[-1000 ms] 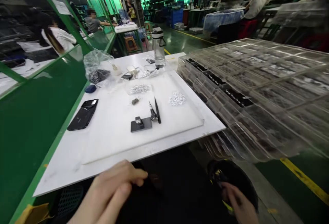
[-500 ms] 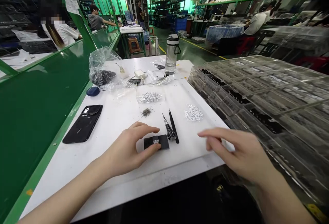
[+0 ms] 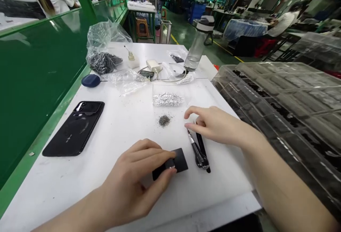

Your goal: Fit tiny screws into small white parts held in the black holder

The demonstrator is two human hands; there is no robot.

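Note:
My left hand (image 3: 141,175) has its thumb and fingers closed on the sides of a small dark block (image 3: 169,163). The block sits on a black flat pad (image 3: 181,160), partly covered by my fingers. My right hand (image 3: 210,122) hovers to the right, thumb and index finger apart with nothing visible between them. Below its thumb lies a screwdriver (image 3: 198,155) with a dark handle and thin metal shaft. Beside it is a slim black tool, perhaps tweezers (image 3: 201,143), its upper end under the hand. A heap of tiny screws (image 3: 164,120) lies left of my right fingers.
A clear tray of small white pieces (image 3: 168,99) stands behind the screws. A black phone (image 3: 76,127) lies at left, near a blue oval object (image 3: 91,80). Behind are a plastic bag (image 3: 102,60), a cable and a water bottle (image 3: 198,44). Stacked clear compartment boxes (image 3: 279,93) flank the right.
My right hand has moved left over the tools, hiding the loose white heap. My left fingers have closed on the block, and the pad has turned. The camera view has tilted down.

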